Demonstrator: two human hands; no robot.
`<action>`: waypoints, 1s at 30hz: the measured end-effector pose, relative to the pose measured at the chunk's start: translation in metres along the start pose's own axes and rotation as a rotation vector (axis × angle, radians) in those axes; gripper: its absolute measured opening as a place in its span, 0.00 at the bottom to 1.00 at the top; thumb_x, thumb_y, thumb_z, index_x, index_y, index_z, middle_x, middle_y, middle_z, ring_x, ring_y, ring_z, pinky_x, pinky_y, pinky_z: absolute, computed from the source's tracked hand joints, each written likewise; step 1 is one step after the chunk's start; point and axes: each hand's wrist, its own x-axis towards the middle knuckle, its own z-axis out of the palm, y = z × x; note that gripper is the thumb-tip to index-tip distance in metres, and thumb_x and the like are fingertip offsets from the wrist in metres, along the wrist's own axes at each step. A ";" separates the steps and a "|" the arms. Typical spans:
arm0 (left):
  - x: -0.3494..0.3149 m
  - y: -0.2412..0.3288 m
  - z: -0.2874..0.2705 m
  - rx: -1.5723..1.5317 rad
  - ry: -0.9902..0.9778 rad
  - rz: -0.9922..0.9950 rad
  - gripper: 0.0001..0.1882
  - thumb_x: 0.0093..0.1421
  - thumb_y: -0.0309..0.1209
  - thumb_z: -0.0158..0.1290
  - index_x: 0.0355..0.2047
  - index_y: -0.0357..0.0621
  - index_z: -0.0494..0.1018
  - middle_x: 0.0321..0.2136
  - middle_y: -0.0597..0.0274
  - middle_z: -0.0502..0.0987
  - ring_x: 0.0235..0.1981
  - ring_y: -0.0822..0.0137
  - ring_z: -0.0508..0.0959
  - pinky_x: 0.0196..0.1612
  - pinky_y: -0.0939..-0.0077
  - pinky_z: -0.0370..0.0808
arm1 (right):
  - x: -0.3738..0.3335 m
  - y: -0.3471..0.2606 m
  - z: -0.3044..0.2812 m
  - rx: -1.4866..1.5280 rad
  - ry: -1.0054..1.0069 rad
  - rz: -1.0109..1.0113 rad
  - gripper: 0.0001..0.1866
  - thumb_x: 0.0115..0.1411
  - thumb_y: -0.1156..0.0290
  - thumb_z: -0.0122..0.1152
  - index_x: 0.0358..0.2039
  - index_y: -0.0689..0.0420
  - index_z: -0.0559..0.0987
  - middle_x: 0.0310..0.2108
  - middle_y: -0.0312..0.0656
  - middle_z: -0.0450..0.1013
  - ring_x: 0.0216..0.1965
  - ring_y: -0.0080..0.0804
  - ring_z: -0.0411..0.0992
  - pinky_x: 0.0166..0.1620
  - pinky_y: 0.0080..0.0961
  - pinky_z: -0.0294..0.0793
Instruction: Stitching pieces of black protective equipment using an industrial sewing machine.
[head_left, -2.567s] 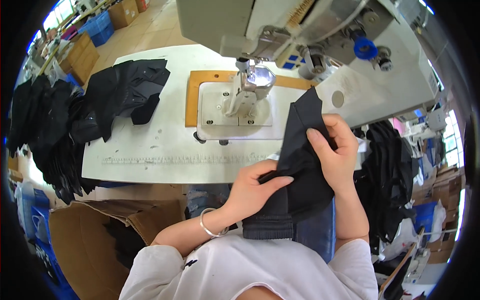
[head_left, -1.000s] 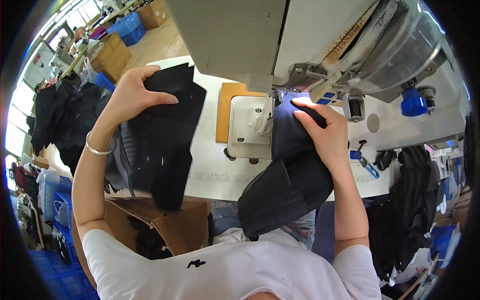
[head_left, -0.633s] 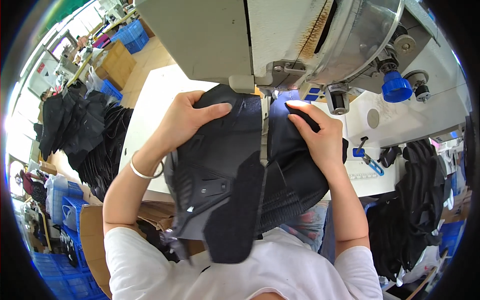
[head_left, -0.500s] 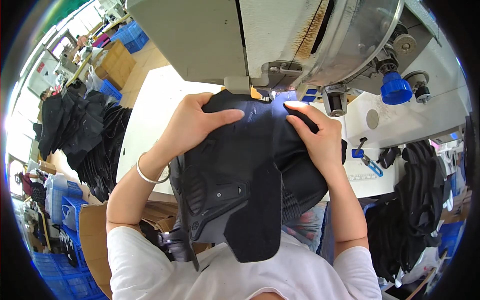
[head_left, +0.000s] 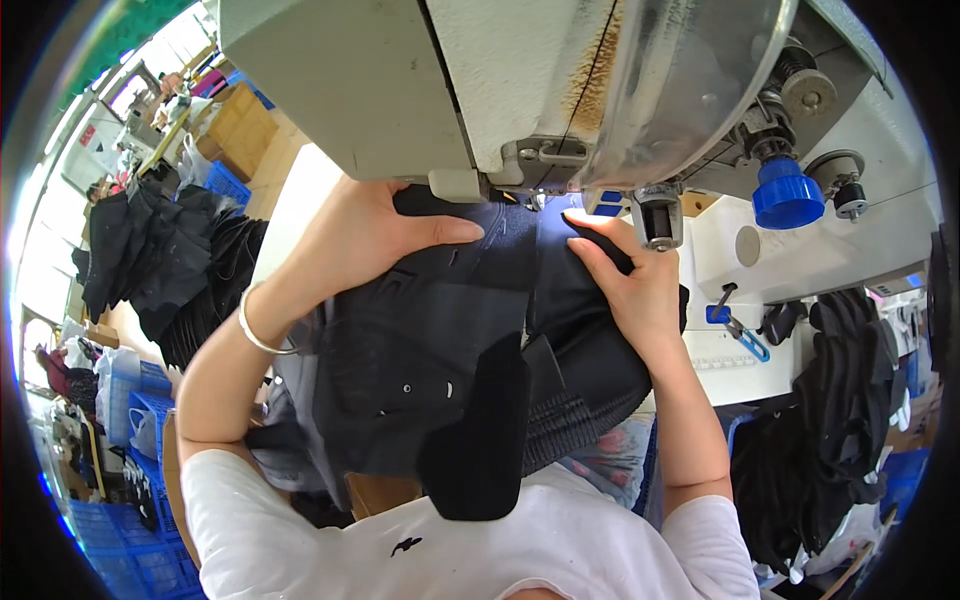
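A large black fabric piece [head_left: 420,340] with stitched panels and a dark flap [head_left: 478,430] hangs from the machine bed toward my lap. Its far end lies under the lit needle area [head_left: 540,200] of the sewing machine [head_left: 350,90]. My left hand [head_left: 365,235] grips the piece's far left edge, thumb on top and the other fingers mostly hidden. On the other side of the needle, my right hand [head_left: 640,285] pinches a folded black edge between thumb and fingers. A pale bangle [head_left: 247,320] circles my left wrist.
Blue-handled snips [head_left: 748,340] and a ruler [head_left: 722,363] lie on the white machine table at right. Black cut pieces [head_left: 150,260] pile up at left, and more black pieces [head_left: 830,420] hang at right. Blue crates [head_left: 125,545] stand at lower left.
The black piece's lower body has swung left and its panels have turned over slightly. My left forearm has shifted left with the elbow out; my right hand has barely moved.
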 end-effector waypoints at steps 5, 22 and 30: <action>-0.013 -0.021 0.025 -0.204 0.029 -0.227 0.21 0.48 0.37 0.66 0.35 0.31 0.77 0.26 0.60 0.80 0.29 0.76 0.74 0.36 0.78 0.73 | -0.001 0.000 0.001 0.041 0.006 -0.019 0.11 0.52 0.73 0.63 0.38 0.55 0.79 0.20 0.47 0.72 0.17 0.40 0.66 0.25 0.28 0.65; -0.010 -0.050 0.053 -0.202 0.121 -0.144 0.24 0.44 0.42 0.69 0.26 0.30 0.76 0.18 0.64 0.73 0.22 0.79 0.66 0.25 0.77 0.68 | 0.000 -0.005 -0.008 0.076 -0.108 0.193 0.13 0.54 0.68 0.65 0.41 0.53 0.82 0.35 0.40 0.77 0.38 0.29 0.73 0.47 0.23 0.68; -0.010 -0.055 0.049 -0.092 0.077 -0.156 0.25 0.43 0.43 0.70 0.22 0.29 0.74 0.15 0.66 0.69 0.21 0.80 0.64 0.23 0.78 0.66 | 0.001 -0.005 -0.012 0.004 -0.122 0.190 0.13 0.55 0.67 0.64 0.42 0.53 0.82 0.35 0.40 0.77 0.37 0.28 0.72 0.46 0.23 0.68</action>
